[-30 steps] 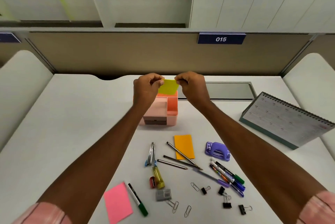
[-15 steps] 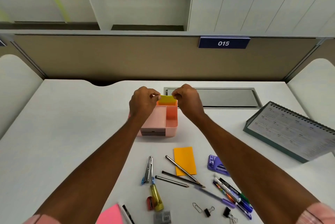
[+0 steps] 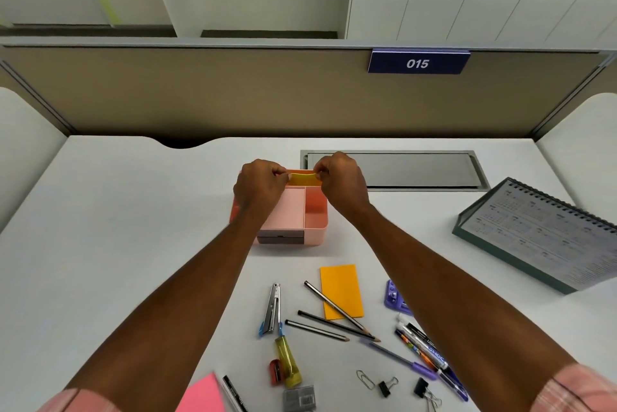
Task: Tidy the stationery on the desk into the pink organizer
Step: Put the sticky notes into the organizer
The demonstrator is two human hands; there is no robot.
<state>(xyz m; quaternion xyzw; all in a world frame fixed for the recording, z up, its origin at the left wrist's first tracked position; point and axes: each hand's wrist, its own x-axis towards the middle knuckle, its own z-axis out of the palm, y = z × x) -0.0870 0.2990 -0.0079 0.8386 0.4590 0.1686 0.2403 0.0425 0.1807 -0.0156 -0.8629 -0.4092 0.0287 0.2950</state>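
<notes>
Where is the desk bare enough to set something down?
The desk is bare left of the pink organizer, out to the left arm. Another bare strip runs between the organizer and the calendar, in front of the grey hatch. It is crowded near the front around the pencils and pens.

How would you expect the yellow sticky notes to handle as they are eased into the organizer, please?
The yellow sticky notes already bow between the left hand and right hand, so they probably flex easily. They look thin, so likely light. Pinched at both ends, they may buckle against the pink organizer wall if pushed hard.
</notes>
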